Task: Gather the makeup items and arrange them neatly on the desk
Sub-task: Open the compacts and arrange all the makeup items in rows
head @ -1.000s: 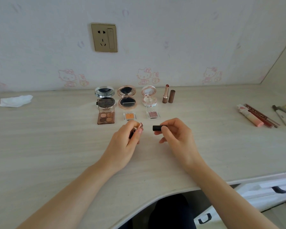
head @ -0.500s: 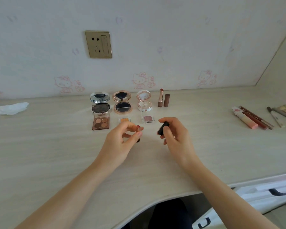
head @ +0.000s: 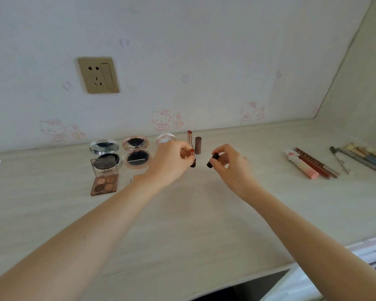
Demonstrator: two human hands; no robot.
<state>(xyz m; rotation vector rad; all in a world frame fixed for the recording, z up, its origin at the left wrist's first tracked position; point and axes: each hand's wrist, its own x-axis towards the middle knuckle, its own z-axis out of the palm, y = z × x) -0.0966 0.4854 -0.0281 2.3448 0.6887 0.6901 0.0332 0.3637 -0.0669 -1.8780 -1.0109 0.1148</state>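
Beside left hand point(head: 169, 162): pinched lipstick point(head: 192, 158); cap point(head: 212, 160) in right hand point(head: 230, 165).

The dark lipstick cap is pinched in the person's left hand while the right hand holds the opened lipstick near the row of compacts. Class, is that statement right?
Not quite: the hands are swapped. The head view shows the right hand pinching the dark lipstick cap, while the left hand holds the opened lipstick with the reddish tip. It is indeed near the row of round open compacts.

front desk point(head: 182, 224) bare | compacts point(head: 137, 152) block rear-left; pencils point(head: 313, 164) right
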